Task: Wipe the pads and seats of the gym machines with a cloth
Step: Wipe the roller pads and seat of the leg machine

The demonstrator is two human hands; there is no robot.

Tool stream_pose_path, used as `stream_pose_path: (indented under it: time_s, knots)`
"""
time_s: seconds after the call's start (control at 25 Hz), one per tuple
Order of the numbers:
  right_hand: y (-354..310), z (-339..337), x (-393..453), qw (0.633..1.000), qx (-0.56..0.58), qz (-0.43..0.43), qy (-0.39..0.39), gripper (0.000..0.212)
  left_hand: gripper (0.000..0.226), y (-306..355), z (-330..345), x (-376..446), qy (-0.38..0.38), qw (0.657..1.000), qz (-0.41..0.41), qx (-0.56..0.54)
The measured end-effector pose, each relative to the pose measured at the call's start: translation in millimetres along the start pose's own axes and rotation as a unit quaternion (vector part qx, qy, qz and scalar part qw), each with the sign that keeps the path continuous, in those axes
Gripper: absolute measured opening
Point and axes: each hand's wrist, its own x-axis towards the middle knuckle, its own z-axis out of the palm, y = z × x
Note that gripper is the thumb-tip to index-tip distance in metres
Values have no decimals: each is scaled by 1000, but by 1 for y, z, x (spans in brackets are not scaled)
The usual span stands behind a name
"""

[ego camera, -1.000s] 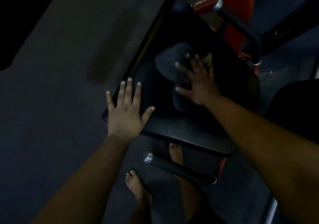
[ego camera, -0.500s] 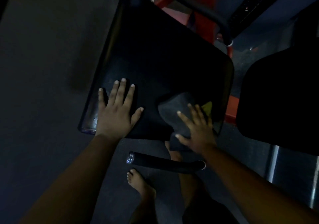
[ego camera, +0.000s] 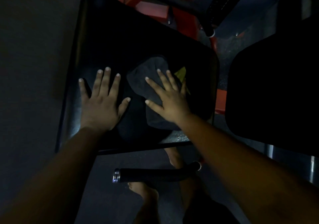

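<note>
Both hands lie flat, fingers spread: left hand (ego camera: 101, 103) on the seat (ego camera: 138, 39), right hand (ego camera: 170, 101) pressing the cloth (ego camera: 148, 75)

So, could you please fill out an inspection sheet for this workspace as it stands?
Surface: black seat, tilted in view, faint sheen near its left edge.
Job's things: dark cloth lies on the seat, a yellow-green patch at its right side.
Clutter: nothing seen.
Hands: left hand flat on the seat, fingers spread; right hand presses flat on the cloth, fingers straight.
Cables: nothing seen.
Surroundings: red frame behind the seat; black handle below it; second black pad to the right; dark floor; bare feet below; light is dim.
</note>
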Motion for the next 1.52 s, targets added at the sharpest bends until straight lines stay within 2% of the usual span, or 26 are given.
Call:
stream_pose_path:
  time_s: [0.04,0.12,0.2,0.24,0.28,0.32,0.44,0.52,0.56,0.6,0.64,0.72,0.8,0.88,0.96,1.12,1.28,1.32,1.4,1.52]
  knots:
    - [23,0,1,999,-22,18,33,71,78,-3,-1,6,-7,1000,0,3]
    - [70,2,-13,984,-19,162,75,74,82,-5,-5,9,-20,1000,-6,20]
    - [84,0,-20,944,54,318,69,80,84,-1,-5,10,-33,999,-11,40]
    - [77,-2,-13,930,57,360,54,80,84,0,-5,11,-37,998,-11,49]
    - [60,-3,1,931,42,361,40,79,85,1,-5,12,-39,998,-11,53]
    - [37,-4,19,945,26,325,31,77,85,1,-6,11,-39,998,-12,53]
    - [-26,-15,82,993,11,118,12,74,88,1,-7,13,-36,998,-17,44]
    - [-23,-25,105,1000,-2,9,0,74,88,1,-6,13,-39,998,-18,41]
    - [-5,-27,107,1000,-13,-13,4,75,88,1,-7,14,-40,998,-18,43]
    - [21,-27,100,999,-31,2,21,75,88,1,-8,14,-44,998,-18,47]
    - [50,-26,89,996,-43,56,45,77,89,1,-8,14,-49,997,-18,53]
    - [99,-25,66,976,-6,209,68,83,89,1,-7,14,-55,997,-16,61]
    - [110,-28,67,950,38,302,65,86,88,0,-7,15,-59,997,-17,57]
    - [84,-32,90,934,37,350,60,80,88,-2,-7,14,-58,997,-15,48]
    - [43,-34,120,947,27,317,46,74,88,-2,-5,15,-51,998,-12,31]
    - [-45,-34,173,996,-8,80,34,73,88,-3,-4,13,-30,999,-20,2]
    - [-116,-41,219,987,-91,-133,2,69,81,-6,-6,3,27,996,-64,-63]
    - [-124,-43,229,982,-103,-156,-18,67,78,-8,-8,-3,44,992,-84,-81]
    - [-138,-42,236,984,-96,-146,-38,63,76,-19,-10,-27,55,982,-143,-108]
    - [-160,-27,195,989,-80,-125,-26,61,81,-36,-6,-95,8,965,-235,-116]
